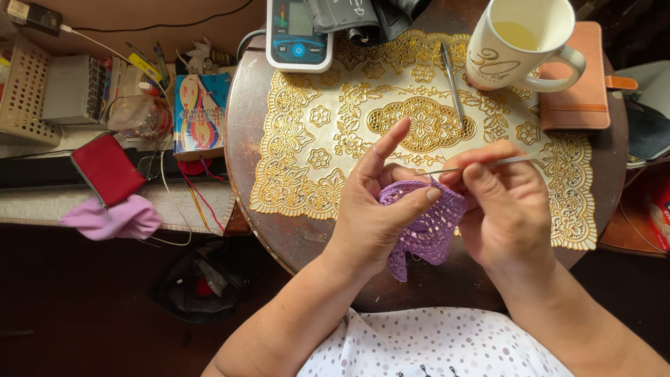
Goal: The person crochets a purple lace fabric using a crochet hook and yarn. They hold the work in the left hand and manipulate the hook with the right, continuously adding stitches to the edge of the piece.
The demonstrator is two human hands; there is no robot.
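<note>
Far left, on a cluttered side shelf: cream perforated plastic basket (24, 94), flat red fabric pouch (107, 169), crumpled pink cloth (112, 219) just below it, colourful upright cardboard box (201, 115) nearer the table. Centre: round dark wooden table (244, 119) covered by a gold-and-cream lace-pattern placemat (314, 139). At table's far edge, white blood-pressure monitor with grey cuff (300, 35). Left hand (370, 209) over the near edge of the mat, index finger raised and straight, thumb and remaining fingers pressed together on the upper edge of a lilac crocheted lace piece (427, 234); pinch grip on the fabric. Crochet piece hanging between both hands, above the table's near rim, lower part drooping toward the lap. Right hand (506, 209) just beside it, fingers curled, thumb and forefinger pinching a thin silver metal crochet hook (488, 163); hook tip pointing left into the top of the lilac work, handle end pointing right. Further back on the mat: slim grey metal pen-like rod (452, 80), lying lengthwise. Right rear: white ceramic mug with pale yellow liquid (520, 43), touching a tan leather notebook with strap (579, 84). Near edge of view: white dotted garment (433, 345).
</note>
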